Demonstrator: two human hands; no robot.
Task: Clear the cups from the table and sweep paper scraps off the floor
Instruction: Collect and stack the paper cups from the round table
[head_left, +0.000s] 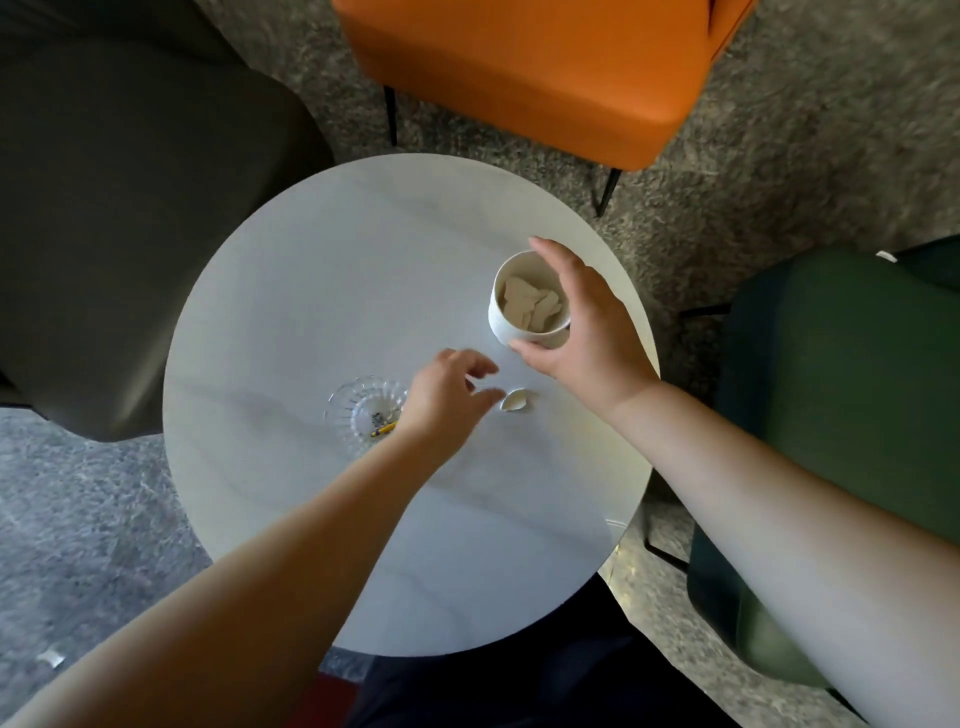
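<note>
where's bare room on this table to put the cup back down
The far-left half of the round table is bare, from the rim by the grey chair across to the paper cup. The near edge, between the two forearms, is also bare. The crowded strip is the middle: glass dish, left hand, paper scrap, right hand.
</note>
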